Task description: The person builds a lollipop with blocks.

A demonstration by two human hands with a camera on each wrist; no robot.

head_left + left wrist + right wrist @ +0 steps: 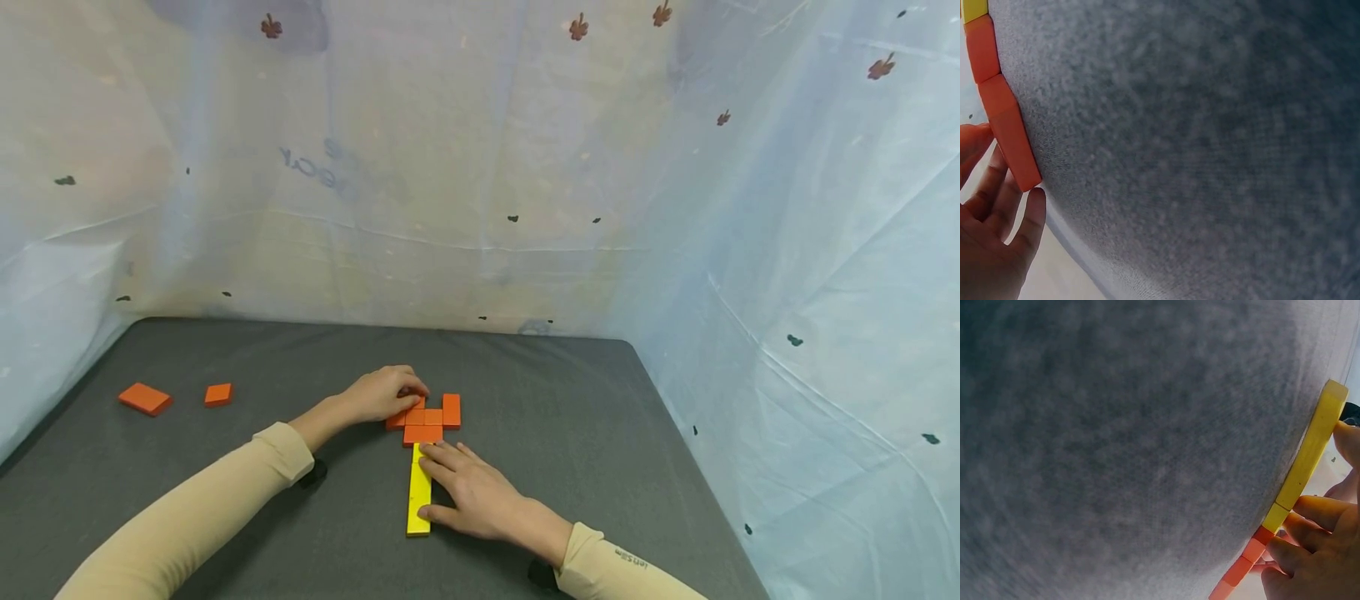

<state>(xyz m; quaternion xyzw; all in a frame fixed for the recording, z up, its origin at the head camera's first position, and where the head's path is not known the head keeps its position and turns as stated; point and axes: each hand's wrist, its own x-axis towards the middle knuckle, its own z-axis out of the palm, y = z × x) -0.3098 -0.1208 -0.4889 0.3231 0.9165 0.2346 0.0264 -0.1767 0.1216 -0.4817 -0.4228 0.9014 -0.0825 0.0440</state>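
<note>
Plastic sheeting (420, 167): huge pale see-through stuff behind and down both sides, printed with little brown leaves and dark blobs, plus some backwards-looking writing.
Table (555, 417): dark grey cloth-looking top, and all the blocks are on it.
Sleeves: cream on both arms, left sleeve (180, 508) reaching further out, right sleeve (615, 567) with some dark lettering near the cuff.
Right hand (480, 496): grip pretty relaxed, fingers spread and mostly straight, resting along the yellow pieces with the thumb down near the close end. Not wrapped round anything.
Left hand (381, 395): grip mostly closed up, fingers bent round an orange block (419, 403) at the far left part of the cluster.
Orange cluster (423, 434): bunch of flat blocks pushed together mid-table, small squares in the middle, one rectangle crosswise on the near side, another pointing away on the right.
Long yellow block (418, 500): runs from the cluster side toward the person, lying flat.
Loose orange rectangle (145, 398): way over on the left, well apart from the cluster.
Short yellow block (416, 453): butted end to end with the long one, other end touching the cluster.
Small loose orange block (218, 394): just right of the loose rectangle, not touching it.
</note>
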